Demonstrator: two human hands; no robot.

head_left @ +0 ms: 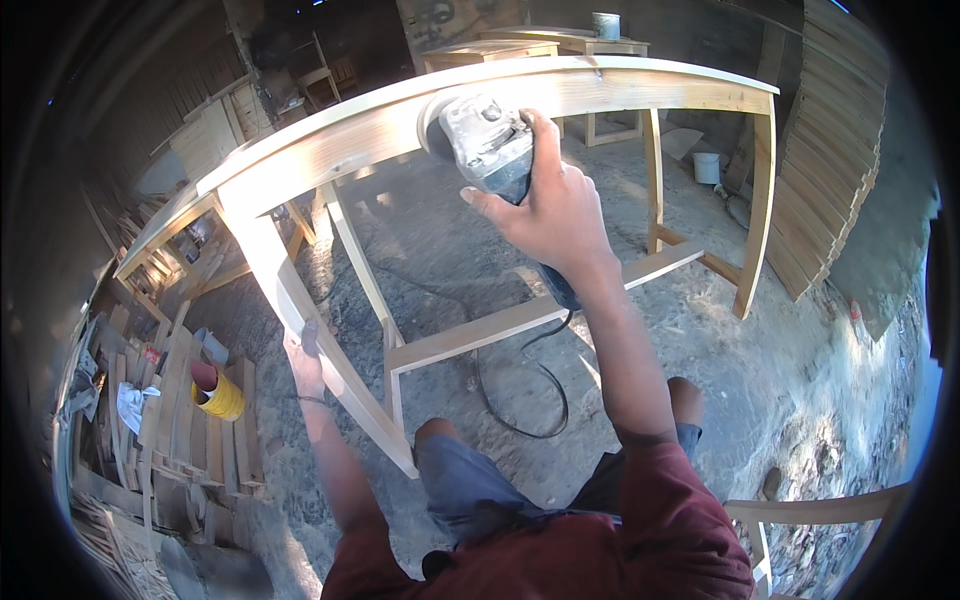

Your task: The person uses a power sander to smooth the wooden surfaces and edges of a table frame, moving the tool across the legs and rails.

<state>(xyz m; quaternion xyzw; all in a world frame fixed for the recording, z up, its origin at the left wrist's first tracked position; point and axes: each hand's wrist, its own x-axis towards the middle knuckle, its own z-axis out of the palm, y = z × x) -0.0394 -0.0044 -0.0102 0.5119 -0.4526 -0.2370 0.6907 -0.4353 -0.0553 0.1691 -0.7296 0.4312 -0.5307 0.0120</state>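
Observation:
My right hand (560, 215) is wrapped round an angle grinder (490, 150) with a dusty grey head and a dark body. The grinder's round disc (434, 128) lies against the front rail of a pale wooden table frame (590, 92). From the tool's rear a black cord (565, 400) loops down to the floor. Lower left, my left hand (305, 355) grips the table's near-left leg (285, 275), thumb across its face and the other fingers hidden behind it. A stretcher (540, 315) joins the end frames low down.
Stacked boards (185, 400) lie at the left, with a yellow roll (222, 398) on them. Corrugated sheets (825, 160) lean at the right, near a white bucket (706, 168). Behind stands another wooden table (490, 52) and a can (606, 26). A wooden piece (815, 510) is at lower right.

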